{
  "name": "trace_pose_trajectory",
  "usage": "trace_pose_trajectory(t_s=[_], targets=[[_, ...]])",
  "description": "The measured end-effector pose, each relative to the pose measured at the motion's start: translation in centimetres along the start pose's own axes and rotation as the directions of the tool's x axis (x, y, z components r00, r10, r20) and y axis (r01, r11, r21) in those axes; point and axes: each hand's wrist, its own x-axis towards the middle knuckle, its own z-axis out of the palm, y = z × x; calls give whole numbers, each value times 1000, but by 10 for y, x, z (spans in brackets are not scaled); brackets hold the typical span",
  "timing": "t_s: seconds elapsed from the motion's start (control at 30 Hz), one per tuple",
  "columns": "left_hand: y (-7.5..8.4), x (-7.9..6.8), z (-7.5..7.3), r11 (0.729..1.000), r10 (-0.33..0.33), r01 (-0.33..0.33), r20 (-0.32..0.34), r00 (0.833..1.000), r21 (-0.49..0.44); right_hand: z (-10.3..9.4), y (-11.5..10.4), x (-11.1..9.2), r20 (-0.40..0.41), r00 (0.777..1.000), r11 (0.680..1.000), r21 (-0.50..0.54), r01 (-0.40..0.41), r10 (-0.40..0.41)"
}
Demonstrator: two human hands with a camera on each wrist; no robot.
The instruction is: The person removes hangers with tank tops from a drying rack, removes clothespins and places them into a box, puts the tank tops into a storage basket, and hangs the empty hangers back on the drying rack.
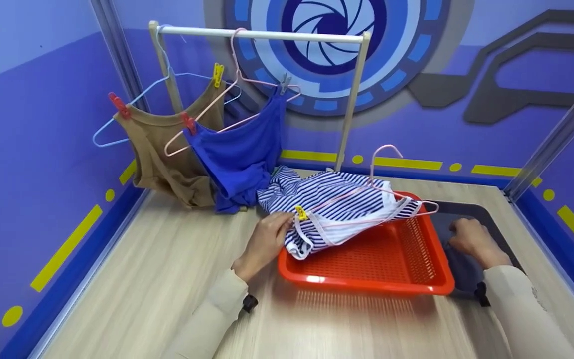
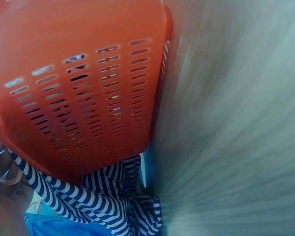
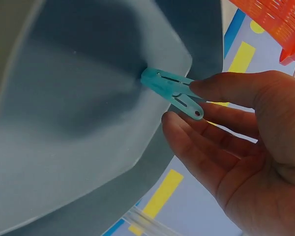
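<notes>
My left hand [image 1: 266,239] grips the near shoulder of a blue-and-white striped tank top [image 1: 337,192] together with the end of its pink hanger [image 1: 386,146]. A yellow clothespin [image 1: 301,213] is clipped at that shoulder, right by the fingertips. The top lies across the back of a red plastic basket [image 1: 361,285]. Over the dark grey tray [image 1: 449,212] is my right hand [image 1: 476,242]. In the right wrist view its thumb and fingers pinch a teal clothespin [image 3: 162,84], its tip at the tray's floor.
Behind stands a rack with a white rail [image 1: 297,35]. On it hang a brown tank top [image 1: 167,149] on a blue hanger and a blue garment [image 1: 247,144] on a pink hanger, both clipped with clothespins. Patterned walls enclose the wooden table [image 1: 177,269].
</notes>
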Motion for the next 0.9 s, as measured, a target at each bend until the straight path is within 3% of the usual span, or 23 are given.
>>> trace_pose_trajectory(t_s=[0.37, 0.57, 0.77, 0.9], targets=[[0, 0, 0, 1000, 8, -8, -11, 1000, 0, -21, -7, -8, -29, 1000, 1000, -18, -6, 6], [1, 0, 0, 1000, 2, -3, -10, 1000, -11, -42, -19, -22, -138, 989, 999, -19, 46, -48], [1, 0, 0, 1000, -4, 4, -5, 1000, -15, -59, -44, -38, -320, 934, 987, -74, 144, -160], [1, 0, 1, 1000, -5, 5, -2, 1000, -11, -70, -67, -51, -423, 871, 968, -121, 220, -251]])
